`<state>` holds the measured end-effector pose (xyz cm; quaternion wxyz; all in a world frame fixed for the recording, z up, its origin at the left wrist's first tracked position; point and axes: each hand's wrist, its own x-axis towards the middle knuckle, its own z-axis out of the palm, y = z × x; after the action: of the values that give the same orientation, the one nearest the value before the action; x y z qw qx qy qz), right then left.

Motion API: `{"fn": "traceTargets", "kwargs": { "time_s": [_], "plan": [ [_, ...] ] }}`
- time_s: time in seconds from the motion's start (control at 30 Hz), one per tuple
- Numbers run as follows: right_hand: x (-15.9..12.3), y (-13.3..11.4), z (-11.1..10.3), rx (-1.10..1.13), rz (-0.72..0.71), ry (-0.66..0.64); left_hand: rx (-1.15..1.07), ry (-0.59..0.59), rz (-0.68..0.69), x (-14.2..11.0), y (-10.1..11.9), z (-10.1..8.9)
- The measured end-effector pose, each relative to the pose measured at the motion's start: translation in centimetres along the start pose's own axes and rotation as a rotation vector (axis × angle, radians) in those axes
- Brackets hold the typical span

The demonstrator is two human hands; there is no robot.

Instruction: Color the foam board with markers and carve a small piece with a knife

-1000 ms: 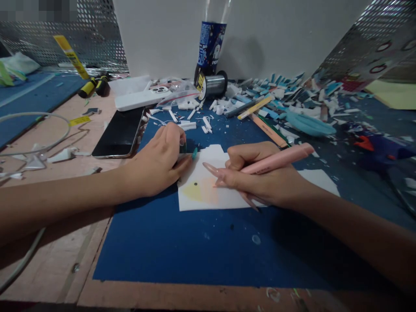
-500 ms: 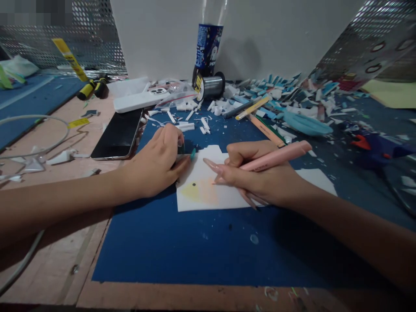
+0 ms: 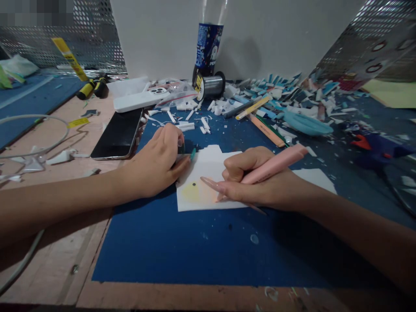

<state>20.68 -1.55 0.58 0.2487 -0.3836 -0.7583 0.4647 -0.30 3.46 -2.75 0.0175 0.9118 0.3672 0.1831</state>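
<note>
A white paper piece (image 3: pixel 191 205) lies on the blue mat, with a yellow patch, a peach patch and a black dot on it. My right hand (image 3: pixel 256 177) is closed around a pink marker (image 3: pixel 276 164), its tip down on the peach area near the paper's lower edge. At the paper's upper left edge rests my left hand (image 3: pixel 162 160), fingers curled and thumb against the paper; part of that grip is hidden. Something teal shows at the thumb tip, perhaps a nail.
Behind the hands stand a soda bottle (image 3: pixel 209 45) and a wire spool (image 3: pixel 212 86). Foam scraps (image 3: pixel 279 91), a yellow marker (image 3: pixel 253 108) and an orange marker (image 3: pixel 266 131) lie at the back. A phone (image 3: pixel 118 134) is left, a blue glue gun (image 3: pixel 373 147) right.
My right hand has brought the marker tip down toward the paper's lower edge, and its fingers have tilted. My left hand and the paper stay in place.
</note>
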Motion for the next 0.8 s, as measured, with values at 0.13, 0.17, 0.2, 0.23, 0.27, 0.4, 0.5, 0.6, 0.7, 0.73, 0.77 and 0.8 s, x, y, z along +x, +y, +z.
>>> {"fn": "traceTargets", "kwargs": {
  "time_s": [0.13, 0.17, 0.2, 0.23, 0.27, 0.4, 0.5, 0.6, 0.7, 0.73, 0.77, 0.8],
  "plan": [
    [-0.08, 0.05, -0.01, 0.006, 0.025, -0.006, 0.016, -0.007, 0.004, 0.01, -0.02, 0.04],
    [-0.09, 0.08, -0.03, 0.005, 0.035, -0.007, 0.017, -0.009, 0.002, 0.03, -0.03, 0.06],
    [-0.1, 0.1, -0.05, 0.001, 0.039, -0.01, 0.017, -0.01, 0.0, 0.05, -0.04, 0.06],
    [-0.11, 0.11, -0.07, -0.006, 0.039, -0.012, 0.014, -0.01, -0.002, 0.07, -0.05, 0.07],
    [-0.12, 0.11, -0.09, -0.017, 0.034, -0.013, 0.01, -0.008, -0.002, 0.08, -0.05, 0.06],
    [-0.16, 0.04, -0.11, -0.056, 0.018, -0.005, -0.002, -0.009, 0.002, 0.09, -0.03, 0.02],
    [-0.16, 0.04, -0.12, -0.04, 0.054, -0.013, 0.006, -0.007, 0.004, 0.07, 0.01, -0.02],
    [-0.15, 0.11, -0.18, -0.028, 0.045, -0.013, 0.014, -0.01, 0.001, 0.06, 0.05, -0.05],
    [-0.14, 0.16, -0.23, -0.044, -0.004, -0.006, 0.021, -0.018, -0.002, 0.06, 0.06, -0.07],
    [-0.13, 0.17, -0.24, -0.05, -0.009, -0.007, 0.023, -0.016, -0.002, 0.07, 0.06, -0.07],
    [-0.11, 0.18, -0.23, -0.055, -0.011, -0.004, 0.023, -0.012, -0.002, 0.07, 0.06, -0.07],
    [-0.09, 0.19, -0.22, -0.058, -0.01, -0.001, 0.024, -0.009, 0.0, 0.07, 0.07, -0.06]
  ]
}}
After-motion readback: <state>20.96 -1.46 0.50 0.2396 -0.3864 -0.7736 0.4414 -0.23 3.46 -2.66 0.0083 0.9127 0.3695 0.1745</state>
